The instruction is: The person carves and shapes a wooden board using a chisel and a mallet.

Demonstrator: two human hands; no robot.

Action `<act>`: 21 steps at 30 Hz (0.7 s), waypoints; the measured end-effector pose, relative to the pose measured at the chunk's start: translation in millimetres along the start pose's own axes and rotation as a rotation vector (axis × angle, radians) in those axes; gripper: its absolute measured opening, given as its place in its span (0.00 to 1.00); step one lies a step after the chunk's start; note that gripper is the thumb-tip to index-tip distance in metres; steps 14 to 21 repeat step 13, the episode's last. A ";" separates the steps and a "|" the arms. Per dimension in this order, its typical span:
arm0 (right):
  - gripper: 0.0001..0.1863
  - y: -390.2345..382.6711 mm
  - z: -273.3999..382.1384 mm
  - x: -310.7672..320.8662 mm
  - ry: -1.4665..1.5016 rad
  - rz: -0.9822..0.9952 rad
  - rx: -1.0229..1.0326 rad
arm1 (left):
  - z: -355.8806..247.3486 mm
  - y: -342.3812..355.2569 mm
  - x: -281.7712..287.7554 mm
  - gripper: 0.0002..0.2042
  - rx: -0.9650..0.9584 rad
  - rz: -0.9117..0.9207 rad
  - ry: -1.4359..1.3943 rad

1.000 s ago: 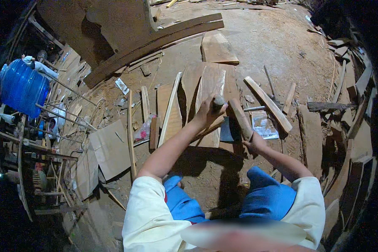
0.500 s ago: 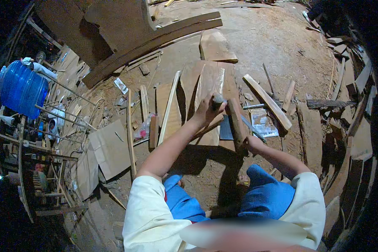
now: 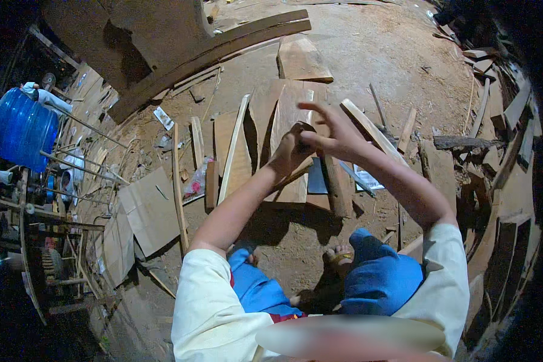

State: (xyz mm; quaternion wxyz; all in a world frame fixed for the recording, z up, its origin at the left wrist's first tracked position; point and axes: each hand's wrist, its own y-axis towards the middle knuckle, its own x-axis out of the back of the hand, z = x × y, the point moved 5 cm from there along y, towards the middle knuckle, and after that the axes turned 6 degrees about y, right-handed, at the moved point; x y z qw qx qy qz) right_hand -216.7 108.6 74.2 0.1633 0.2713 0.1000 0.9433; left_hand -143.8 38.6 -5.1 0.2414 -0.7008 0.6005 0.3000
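My left hand [image 3: 288, 149] is closed in a fist over the workpiece, a light-brown wooden board [image 3: 291, 111]. Its grip hides most of what it holds; only a dark bit shows at the top. My right hand [image 3: 338, 134] is raised beside it, fingers apart, with its thumb side close to or touching the left fist. Below the right wrist, a thick wooden club [image 3: 336, 193] lies on the right edge of the boards, out of both hands. Between it and the workpiece shows a flat blue-grey piece [image 3: 318, 181].
Long pale strips [image 3: 235, 148] and another strip [image 3: 368, 130] flank the work. A printed sheet [image 3: 371, 177] lies at right. Cardboard [image 3: 151, 208], a blue water jug [image 3: 24, 130] and a wooden rack stand left. Wood scraps [image 3: 513, 241] pile up along the right.
My right hand has let go of the wooden club and moved up and left to the left fist, its fingers spreading. The left hand stays closed over the board. The view has shifted slightly.
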 end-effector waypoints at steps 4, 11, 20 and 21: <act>0.13 14.6 5.5 -28.5 -0.170 0.145 0.103 | -4.9 1.0 -3.9 0.07 -0.294 -0.129 0.943; 0.06 3.0 -28.7 -11.0 -0.007 -0.019 -0.062 | 28.7 -56.5 63.7 0.40 0.251 -0.134 1.440; 0.06 -0.9 -36.6 -10.7 0.021 -0.019 -0.082 | 52.6 -74.3 112.7 0.47 0.541 -0.182 2.115; 0.06 -0.9 -36.6 -10.7 0.021 -0.019 -0.082 | 52.6 -74.3 112.7 0.47 0.541 -0.182 2.115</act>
